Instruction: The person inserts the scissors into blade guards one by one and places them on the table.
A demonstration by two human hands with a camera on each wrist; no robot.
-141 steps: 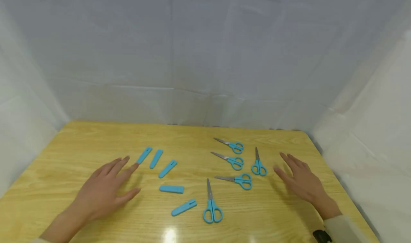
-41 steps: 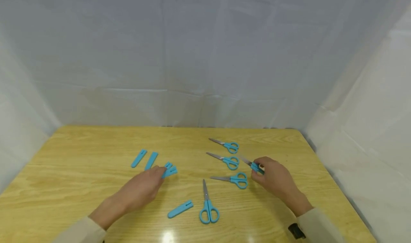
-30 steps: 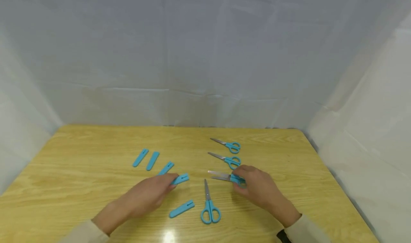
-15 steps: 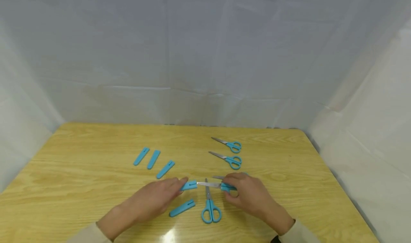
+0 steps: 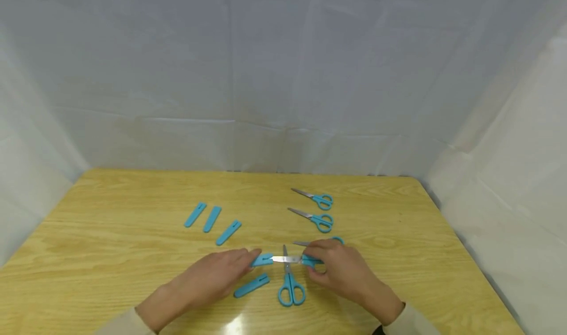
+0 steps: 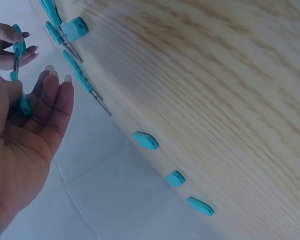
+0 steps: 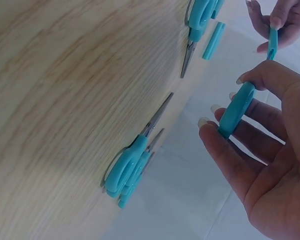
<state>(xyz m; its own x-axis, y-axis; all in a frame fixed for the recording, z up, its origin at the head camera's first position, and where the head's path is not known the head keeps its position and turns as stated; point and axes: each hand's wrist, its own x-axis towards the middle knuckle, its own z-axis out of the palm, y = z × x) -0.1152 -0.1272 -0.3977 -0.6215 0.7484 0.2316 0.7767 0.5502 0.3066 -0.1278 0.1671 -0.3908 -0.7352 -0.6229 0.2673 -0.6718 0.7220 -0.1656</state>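
My left hand (image 5: 217,276) pinches a light-blue scissors cap (image 5: 262,260) between thumb and fingers, its slotted end facing right. Opposite it, my right hand (image 5: 345,271) grips a pair of scissors (image 5: 287,259) by the blue handles (image 7: 236,111), blades pointing left. The blade tip meets the mouth of the cap; most of the blade length still shows. Both are held over another pair of scissors (image 5: 290,290) lying on the table. A loose cap (image 5: 251,286) lies just below my left hand. Part of a further pair of scissors (image 5: 302,243) is hidden behind my right hand.
Three more caps (image 5: 211,219) lie to the left on the wooden table (image 5: 133,192). Two scissors (image 5: 322,222) lie toward the back right, blades pointing left. White sheeting (image 5: 283,79) hangs behind the table and at both sides.
Both hands, at first spread apart, have picked up a cap and the rightmost scissors. They have come together near the middle, bringing the blade tip to the cap's mouth.
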